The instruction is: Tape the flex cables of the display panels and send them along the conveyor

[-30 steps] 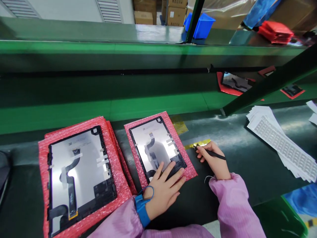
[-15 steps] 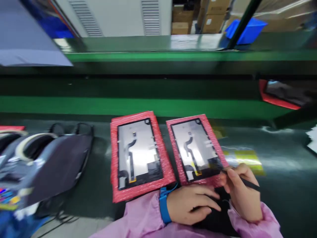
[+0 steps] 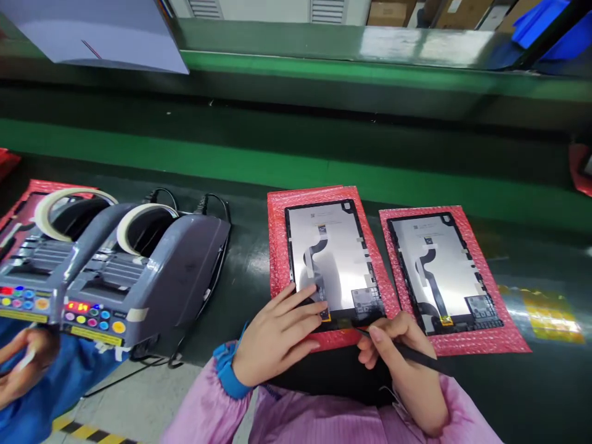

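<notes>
A person in pink sleeves (image 3: 203, 404) works at a dark green bench (image 3: 250, 265), seen from the head. Two flat panels lie face to the ceiling, side by side and apart, each on red bubble wrap. The left panel (image 3: 342, 271), the one being worked on, sits on a stack of wrap (image 3: 277, 246) directly in front of the person. A black ribbon (image 3: 319, 245) curves down its silvery back.

The left hand (image 3: 280, 339) lies palm down over the lower left corner of the left panel, its fingers loosely spread and reaching across the lower end of the ribbon. A blue strap (image 3: 231, 375) circles that wrist. The right hand (image 3: 407, 354) pinches a slim black tool (image 3: 423, 359) between thumb and fingers, pen-fashion. The tool's tip points at the panel's bottom edge; whether it touches, I cannot tell.

The right panel (image 3: 457, 271), much the same in look, rests on its own wrap (image 3: 502, 308) just beyond the right hand. Farther right, a yellow strip (image 3: 555, 317) lies on the bench.

To the left stand two grey dispensers (image 3: 189, 271) with pale tape rolls (image 3: 123, 237) and lit buttons. Below them shows a co-worker's hand (image 3: 32, 361), partly cut off by the picture's edge, near blue clothing (image 3: 78, 382). A blue bin (image 3: 546, 28) sits at top right.
</notes>
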`<state>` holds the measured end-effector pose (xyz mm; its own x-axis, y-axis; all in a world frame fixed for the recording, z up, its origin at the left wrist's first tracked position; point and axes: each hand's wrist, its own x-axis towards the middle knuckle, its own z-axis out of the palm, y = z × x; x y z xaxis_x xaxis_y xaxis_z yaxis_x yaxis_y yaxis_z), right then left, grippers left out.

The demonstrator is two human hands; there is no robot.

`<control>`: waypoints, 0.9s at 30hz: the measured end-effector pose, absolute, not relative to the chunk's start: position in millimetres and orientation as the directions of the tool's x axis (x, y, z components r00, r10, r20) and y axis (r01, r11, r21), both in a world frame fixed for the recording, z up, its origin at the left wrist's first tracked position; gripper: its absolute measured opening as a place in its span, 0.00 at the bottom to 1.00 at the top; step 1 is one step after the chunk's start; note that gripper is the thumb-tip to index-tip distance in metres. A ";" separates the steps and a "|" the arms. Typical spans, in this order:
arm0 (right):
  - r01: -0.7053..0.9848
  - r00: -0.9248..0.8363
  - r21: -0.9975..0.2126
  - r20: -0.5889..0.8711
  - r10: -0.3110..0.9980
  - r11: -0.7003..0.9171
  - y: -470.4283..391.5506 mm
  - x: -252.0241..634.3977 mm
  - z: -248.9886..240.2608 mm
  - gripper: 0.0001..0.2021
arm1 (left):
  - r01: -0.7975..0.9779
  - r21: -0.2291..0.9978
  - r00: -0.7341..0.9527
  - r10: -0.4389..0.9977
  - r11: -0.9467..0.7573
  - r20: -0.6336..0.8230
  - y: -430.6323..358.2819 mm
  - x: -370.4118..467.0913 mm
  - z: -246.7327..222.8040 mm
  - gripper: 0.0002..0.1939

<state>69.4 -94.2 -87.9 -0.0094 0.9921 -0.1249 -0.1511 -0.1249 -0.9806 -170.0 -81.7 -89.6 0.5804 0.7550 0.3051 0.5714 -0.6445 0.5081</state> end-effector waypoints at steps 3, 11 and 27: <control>-0.107 0.014 -0.986 -0.132 0.991 -0.130 -97.7 57.8 -88.6 0.14 | 0.554 0.481 0.629 0.720 -0.680 0.293 -75.4 -176.8 -103.8 0.12; -0.041 0.094 -0.991 -0.130 0.987 -0.127 -102.6 41.5 -97.3 0.14 | 0.504 0.533 0.603 0.719 -0.680 0.346 -76.6 -179.0 -127.8 0.09; 0.019 0.061 -0.987 -0.155 0.986 -0.157 -100.5 38.4 -93.1 0.13 | 0.461 0.574 0.582 0.719 -0.677 0.380 -75.1 -177.9 -130.8 0.06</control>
